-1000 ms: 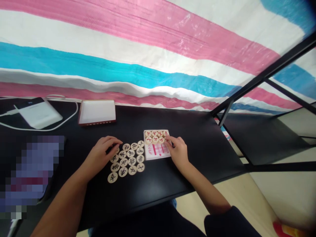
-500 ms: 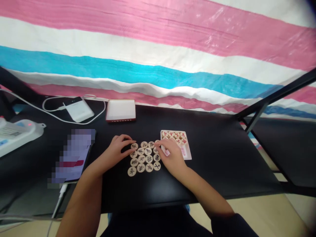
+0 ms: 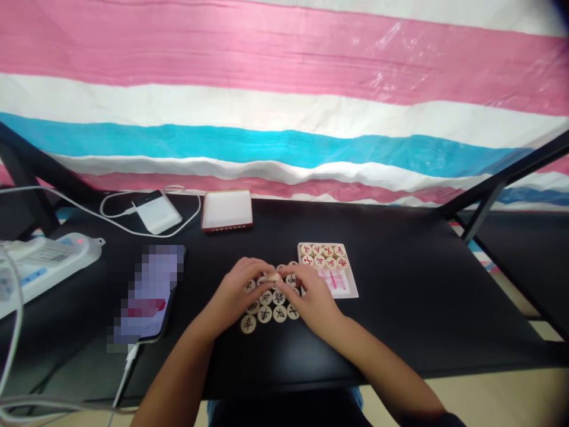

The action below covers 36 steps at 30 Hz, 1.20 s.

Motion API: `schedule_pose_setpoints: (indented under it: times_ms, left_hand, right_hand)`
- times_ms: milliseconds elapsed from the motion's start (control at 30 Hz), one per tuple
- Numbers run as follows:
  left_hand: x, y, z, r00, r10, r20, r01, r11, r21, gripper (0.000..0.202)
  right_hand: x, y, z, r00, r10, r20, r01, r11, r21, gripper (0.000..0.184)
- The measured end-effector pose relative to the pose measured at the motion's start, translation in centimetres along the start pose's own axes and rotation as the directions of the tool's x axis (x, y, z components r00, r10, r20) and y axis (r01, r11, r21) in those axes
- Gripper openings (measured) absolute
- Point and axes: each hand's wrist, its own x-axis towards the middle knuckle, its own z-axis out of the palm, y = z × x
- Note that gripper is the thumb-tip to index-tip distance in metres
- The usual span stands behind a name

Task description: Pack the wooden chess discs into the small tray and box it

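Several round wooden chess pieces with black characters (image 3: 272, 307) lie in a block on the black table (image 3: 400, 320). My left hand (image 3: 242, 290) and my right hand (image 3: 309, 293) meet over the block's far rows, fingers curled, pinching a row of pieces (image 3: 274, 277) between their fingertips. To the right sits a small white box (image 3: 344, 284) with pink print; several pieces with red characters (image 3: 323, 255) fill its far half.
A white box lid with a red rim (image 3: 226, 210) lies at the back. A white power bank (image 3: 156, 212) with cable, a phone (image 3: 149, 293) on a cable and a white power strip (image 3: 44, 261) sit to the left. A black frame (image 3: 493, 190) rises at right.
My right hand left the box and came left onto the black-character pieces. My left hand slid right to meet it. The view swung left.
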Motion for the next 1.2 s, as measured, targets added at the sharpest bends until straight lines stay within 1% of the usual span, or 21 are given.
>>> schedule_pose_setpoints:
  times_ms: [67, 167, 267, 400, 500, 633, 767, 867, 1033, 1200]
  left_hand:
    - [0.0, 0.6, 0.3, 1.000, 0.022, -0.006, -0.022, 0.999, -0.028, 0.013]
    - [0.0, 0.6, 0.5, 1.000, 0.001, -0.024, -0.002, 1.000, -0.009, 0.020]
    - [-0.1, -0.5, 0.3, 0.998, -0.036, -0.054, 0.038, 0.998, 0.053, 0.024]
    - [-0.2, -2.6, -0.1, 0.995, -0.092, -0.047, 0.098, 0.984, 0.147, 0.023]
    - [-0.3, -3.6, -0.4, 0.987, -0.160, -0.016, 0.160, 0.970, 0.181, 0.023]
    - [-0.4, -3.7, -0.7, 0.980, -0.194, 0.047, 0.182, 0.966, 0.186, 0.024]
    - [-0.5, -3.9, -0.6, 0.975, -0.174, 0.136, 0.149, 0.973, 0.175, 0.021]
    - [-0.5, -3.9, -0.6, 0.971, -0.155, 0.180, 0.123, 0.976, 0.178, 0.020]
    - [-0.5, -3.3, -0.7, 0.958, -0.146, 0.245, 0.107, 0.980, 0.166, 0.025]
    - [-0.9, -3.6, -1.1, 0.937, -0.135, 0.322, 0.101, 0.988, 0.120, 0.034]
  right_hand:
    - [0.0, -0.2, -0.2, 1.000, 0.001, 0.002, -0.001, 1.000, 0.012, 0.009]
    - [0.0, 0.0, -1.2, 0.997, 0.034, -0.072, -0.035, 0.999, -0.010, 0.010]
    - [0.0, 1.1, -2.3, 0.984, 0.086, -0.155, -0.099, 0.992, -0.079, 0.014]
    - [-0.3, 2.9, -3.1, 0.964, 0.205, -0.169, -0.231, 0.960, -0.157, 0.016]
    - [-0.5, 3.4, -3.2, 0.941, 0.282, -0.188, -0.314, 0.934, -0.169, 0.016]
    - [-0.6, 3.4, -3.3, 0.931, 0.329, -0.159, -0.355, 0.917, -0.182, 0.021]
    - [-0.7, 3.8, -3.0, 0.931, 0.346, -0.120, -0.364, 0.908, -0.209, 0.022]
    - [-0.7, 4.1, -2.6, 0.927, 0.346, -0.142, -0.370, 0.905, -0.209, 0.020]
    - [-0.9, 4.4, -2.3, 0.922, 0.349, -0.166, -0.373, 0.916, -0.146, 0.017]
    - [-1.0, 4.3, -2.1, 0.930, 0.330, -0.160, -0.354, 0.921, -0.160, 0.018]
